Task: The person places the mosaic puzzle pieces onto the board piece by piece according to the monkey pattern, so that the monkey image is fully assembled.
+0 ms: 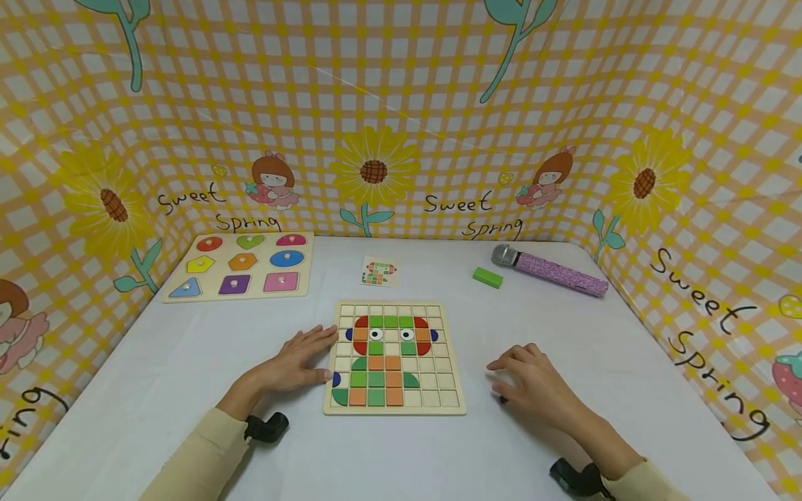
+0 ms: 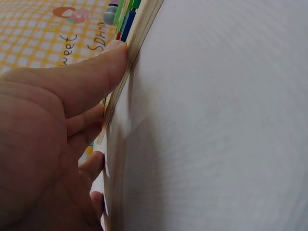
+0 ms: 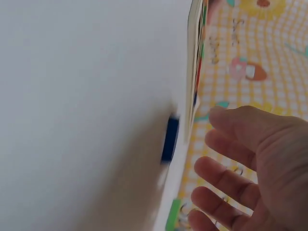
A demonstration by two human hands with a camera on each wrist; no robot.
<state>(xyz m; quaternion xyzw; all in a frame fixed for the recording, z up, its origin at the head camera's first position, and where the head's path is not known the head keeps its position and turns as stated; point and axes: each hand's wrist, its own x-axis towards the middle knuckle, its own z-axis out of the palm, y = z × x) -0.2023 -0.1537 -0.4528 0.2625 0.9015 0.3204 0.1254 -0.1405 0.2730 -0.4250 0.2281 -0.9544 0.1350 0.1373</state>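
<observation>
A square wooden grid board (image 1: 428,383) lies in the middle of the white table, its cells partly filled with red, green, orange and blue pieces and two eye tiles. My left hand (image 1: 299,358) rests at the board's left edge. Its thumb (image 2: 108,65) touches the side of the board, with fairly straight fingers. To the right of the board, my right hand (image 1: 537,386) hovers with loosely bent fingers and holds nothing. A small dark blue piece (image 3: 170,138) lies on the table near that hand; the hand mostly hides it in the head view.
Behind the board lies a small picture card (image 1: 379,272). A shape puzzle board (image 1: 294,264) with knobbed pieces sits at the back left. At the back right are a green block (image 1: 487,277) and a purple glittery microphone (image 1: 551,271). Checked cloth walls (image 1: 401,90) enclose the table.
</observation>
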